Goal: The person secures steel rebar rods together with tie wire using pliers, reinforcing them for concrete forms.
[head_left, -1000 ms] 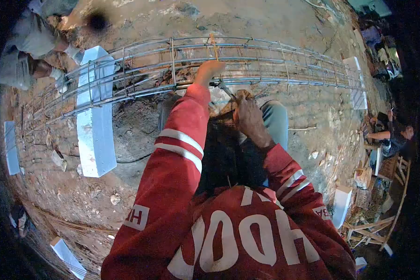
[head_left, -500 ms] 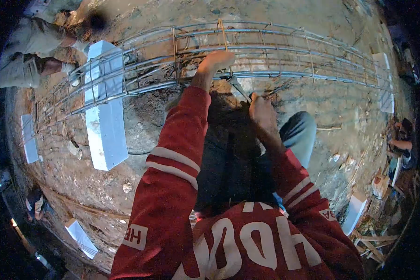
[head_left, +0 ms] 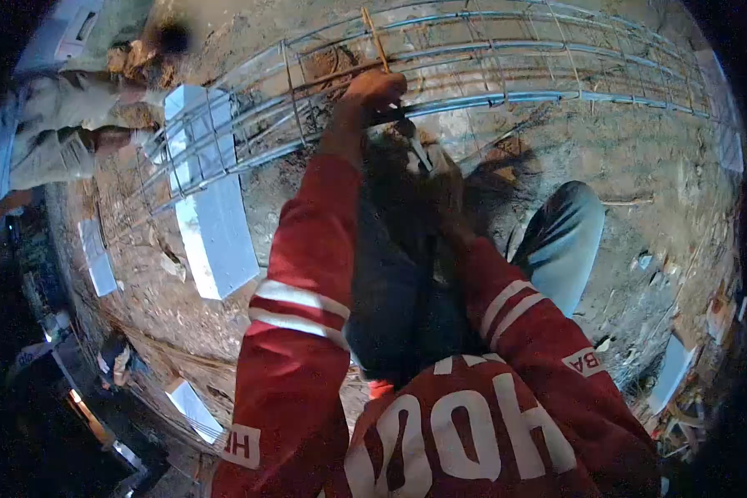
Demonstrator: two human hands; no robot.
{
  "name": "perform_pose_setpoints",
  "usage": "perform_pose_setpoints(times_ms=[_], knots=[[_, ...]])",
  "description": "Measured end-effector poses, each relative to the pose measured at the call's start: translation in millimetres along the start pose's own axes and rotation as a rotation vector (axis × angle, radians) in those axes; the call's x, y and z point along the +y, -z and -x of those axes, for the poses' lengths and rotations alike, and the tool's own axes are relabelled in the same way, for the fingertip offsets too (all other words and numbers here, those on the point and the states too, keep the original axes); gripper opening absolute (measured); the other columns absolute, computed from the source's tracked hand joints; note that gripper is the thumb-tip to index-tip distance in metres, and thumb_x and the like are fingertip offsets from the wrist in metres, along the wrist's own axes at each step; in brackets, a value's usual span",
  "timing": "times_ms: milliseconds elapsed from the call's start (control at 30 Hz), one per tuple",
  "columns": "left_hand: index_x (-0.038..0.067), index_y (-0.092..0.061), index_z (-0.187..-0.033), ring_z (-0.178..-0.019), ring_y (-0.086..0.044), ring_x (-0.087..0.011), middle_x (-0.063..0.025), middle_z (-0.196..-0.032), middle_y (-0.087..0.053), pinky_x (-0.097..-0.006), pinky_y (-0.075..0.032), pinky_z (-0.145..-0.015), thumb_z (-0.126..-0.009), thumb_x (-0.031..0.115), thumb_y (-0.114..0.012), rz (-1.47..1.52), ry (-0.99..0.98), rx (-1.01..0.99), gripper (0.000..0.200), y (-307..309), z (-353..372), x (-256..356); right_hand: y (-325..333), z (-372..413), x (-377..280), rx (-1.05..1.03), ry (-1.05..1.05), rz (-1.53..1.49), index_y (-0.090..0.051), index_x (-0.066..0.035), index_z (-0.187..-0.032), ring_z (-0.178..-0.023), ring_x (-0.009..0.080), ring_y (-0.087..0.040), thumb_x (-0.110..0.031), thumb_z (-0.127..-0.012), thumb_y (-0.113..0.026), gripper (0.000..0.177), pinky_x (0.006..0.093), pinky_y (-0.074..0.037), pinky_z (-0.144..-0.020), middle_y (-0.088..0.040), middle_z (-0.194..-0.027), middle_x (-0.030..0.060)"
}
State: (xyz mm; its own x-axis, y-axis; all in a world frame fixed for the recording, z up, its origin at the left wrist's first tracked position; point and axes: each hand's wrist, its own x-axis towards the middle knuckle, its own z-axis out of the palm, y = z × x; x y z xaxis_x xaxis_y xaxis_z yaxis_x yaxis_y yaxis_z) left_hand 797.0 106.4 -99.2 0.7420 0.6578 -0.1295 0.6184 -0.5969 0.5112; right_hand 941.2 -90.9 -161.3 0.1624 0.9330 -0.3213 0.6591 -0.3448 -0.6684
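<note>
My left hand is closed on the long rebar cage, at its near bars beside an orange-brown stirrup. Close below and right of it, my right hand is closed round a metal hand tool, whose upper end reaches the near bar under my left hand. Shadow hides part of the right fingers and the tool's handle. The cage runs across the upper view and rests over a white block on the left.
Another person's legs stand at the upper left, beside the cage. More white blocks lie at the left, lower left and lower right. My bent knee is right of my hands.
The view has shifted and turned, so the cage sits higher at the right. My right hand and the tool have swung left and down, nearer below my left hand, which stays on the cage.
</note>
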Motion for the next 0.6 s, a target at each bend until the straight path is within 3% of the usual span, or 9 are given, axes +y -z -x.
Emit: perform_pose_setpoints(times_ms=[33, 100, 167, 267, 300, 333, 367, 500, 600], knots=[[0.003, -0.064, -0.087, -0.081, -0.065, -0.0316, -0.0194, -0.088, -0.066, -0.0437, -0.05, -0.072, -0.082, 0.021, -0.048, 0.125, 0.343, -0.123, 0.024, 4.2, -9.7, 12.2, 11.4, 3.8, -4.7, 0.017, 0.017, -0.041, -0.055, -0.001, -0.103, -0.077, 0.0417, -0.062, -0.021, -0.086, -0.06, 0.028, 0.0453, -0.051, -0.064, -0.062, -0.08, 0.0232], [0.0, -0.065, -0.083, -0.083, -0.065, -0.034, -0.0218, -0.089, -0.066, -0.0442, -0.05, -0.075, -0.082, 0.024, -0.047, -0.154, 0.268, -0.087, 0.03, 2.5, -9.9, 20.1, 35.1, 16.2, -15.2, 0.031, 0.081, -0.074, -0.055, 0.0, -0.103, -0.075, 0.0419, -0.063, -0.021, -0.085, -0.062, 0.029, 0.0446, -0.051, -0.063, -0.062, -0.078, 0.0237], [0.007, -0.058, -0.09, -0.073, -0.062, -0.035, -0.016, -0.077, -0.061, -0.0435, -0.049, -0.062, -0.08, 0.023, -0.059, -0.169, 0.228, -0.099, 0.019, -12.0, -17.1, -1.5, 62.3, 33.0, -31.7, 0.02, 0.158, -0.068, -0.052, 0.003, -0.108, -0.075, 0.0401, -0.063, -0.02, -0.084, -0.063, 0.034, 0.0423, -0.051, -0.061, -0.061, -0.077, 0.0234], [0.005, -0.061, -0.092, -0.075, -0.062, -0.0321, -0.017, -0.08, -0.061, -0.042, -0.05, -0.065, -0.08, 0.024, -0.059, -0.071, 0.236, -0.134, 0.023, -0.4, -16.9, -2.4, 75.9, 30.1, -48.0, -0.02, 0.209, -0.112, -0.046, 0.007, -0.113, -0.073, 0.0373, -0.065, -0.018, -0.084, -0.065, 0.043, 0.0394, -0.052, -0.06, -0.062, -0.081, 0.0234], [0.006, -0.062, -0.096, -0.076, -0.062, -0.0288, -0.0162, -0.083, -0.062, -0.0405, -0.051, -0.066, -0.081, 0.026, -0.06, 0.1, 0.245, 0.014, 0.025, -26.1, -14.0, -12.2, 71.5, 29.4, -49.5, -0.067, 0.174, -0.154, -0.043, 0.009, -0.114, -0.073, 0.0362, -0.065, -0.018, -0.084, -0.065, 0.046, 0.0389, -0.052, -0.06, -0.062, -0.086, 0.0236], [0.006, -0.064, -0.099, -0.077, -0.063, -0.0254, -0.0154, -0.087, -0.064, -0.0389, -0.051, -0.067, -0.081, 0.028, -0.061, 0.28, 0.228, 0.165, 0.028, -49.2, -10.3, -19.0, 53.0, 26.7, -33.9, 0.128, 0.505, -0.124, -0.043, 0.005, -0.112, -0.068, 0.0321, -0.064, -0.014, -0.08, -0.069, 0.046, 0.037, -0.052, -0.057, -0.062, -0.094, 0.0181], [0.007, -0.065, -0.102, -0.078, -0.063, -0.022, -0.0146, -0.091, -0.065, -0.0373, -0.052, -0.068, -0.082, 0.03, -0.061, 0.444, 0.186, 0.31, 0.031, -71.8, -6.7, -25.9, 42.0, 30.9, -21.3, 0.112, 0.51, -0.124, -0.043, 0.005, -0.112, -0.068, 0.0321, -0.064, -0.014, -0.08, -0.069, 0.046, 0.037, -0.052, -0.057, -0.062, -0.094, 0.0181], [0.012, -0.069, -0.086, -0.068, -0.064, -0.0196, -0.0135, -0.08, -0.067, -0.0331, -0.053, -0.064, -0.086, 0.02, -0.059, 0.826, 0.089, 0.585, 0.013, -84.1, -36.3, -33.2, 45.4, 33.4, 3.4, -0.504, -0.035, -1.134, -0.047, -0.001, -0.114, -0.06, 0.0233, -0.056, -0.023, -0.087, -0.059, 0.037, 0.0344, -0.05, -0.054, -0.058, -0.09, 0.0101], [0.005, -0.067, -0.085, -0.068, -0.063, -0.0177, -0.0097, -0.074, -0.066, -0.0357, -0.051, -0.065, -0.088, 0.032, -0.052, 0.825, 0.199, 0.34, 0.031, -53.2, -43.9, -22.4, 88.3, 28.6, -22.4, -0.795, -0.304, -1.557, -0.05, -0.004, -0.115, -0.057, 0.0189, -0.052, -0.028, -0.091, -0.055, 0.034, 0.0331, -0.049, -0.052, -0.056, -0.089, 0.0061]])
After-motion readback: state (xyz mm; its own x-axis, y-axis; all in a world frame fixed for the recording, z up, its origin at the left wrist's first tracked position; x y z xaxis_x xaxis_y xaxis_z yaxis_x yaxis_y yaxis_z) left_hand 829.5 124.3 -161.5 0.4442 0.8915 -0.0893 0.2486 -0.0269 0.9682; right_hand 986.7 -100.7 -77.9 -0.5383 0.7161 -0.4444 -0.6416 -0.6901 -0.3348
